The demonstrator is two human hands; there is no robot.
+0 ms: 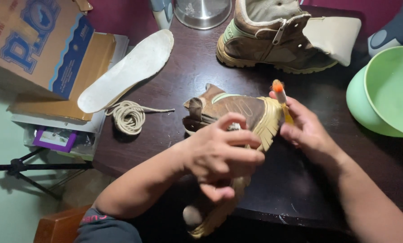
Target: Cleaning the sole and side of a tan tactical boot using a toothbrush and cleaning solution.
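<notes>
Our left fingers (237,135) clasp the boot (237,112) on its side above the table (300,180), our right fingers (296,118) pinching a small brush (280,92) by its sole; the boot seems heavy, stiff-soled, best gripped midway.

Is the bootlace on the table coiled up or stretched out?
Coiled. The bootlace lies wound in a loose round bundle on the dark table, one end trailing right, below the white insole.

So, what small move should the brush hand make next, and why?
Probably bring the brush down onto the sole: the right hand holds it with bristles up, just off the toe edge, while the left hand grips the boot on its side.
</notes>
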